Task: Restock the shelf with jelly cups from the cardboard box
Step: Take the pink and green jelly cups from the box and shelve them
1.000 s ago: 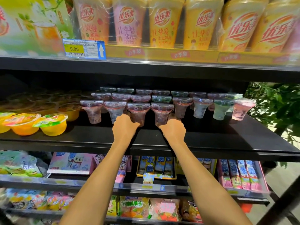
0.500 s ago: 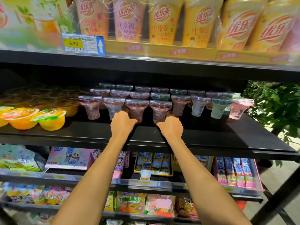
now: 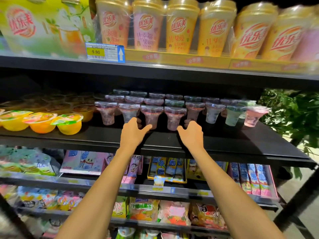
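Several clear, funnel-shaped jelly cups stand in rows on the black middle shelf [image 3: 224, 144]. The two front cups with purple filling are the left purple cup [image 3: 151, 116] and the right purple cup [image 3: 174, 118]. My left hand [image 3: 133, 131] is just in front of and left of the left cup, thumb spread toward its base, holding nothing. My right hand [image 3: 191, 133] sits just right of the right cup, thumb pointing toward it, fingers relaxed and empty. The cardboard box is not in view.
Yellow and orange fruit jelly bowls [image 3: 69, 123] fill the left of the same shelf. Tall milk-tea cups [image 3: 181, 26] stand on the shelf above, with a 9.90 price tag [image 3: 105, 52]. Snack packs [image 3: 165, 168] fill lower shelves. A green plant [image 3: 293, 114] is at the right.
Both hands have let go of the two front purple cups and drawn back slightly with the thumbs spread. The cups now stand on the shelf on their own.
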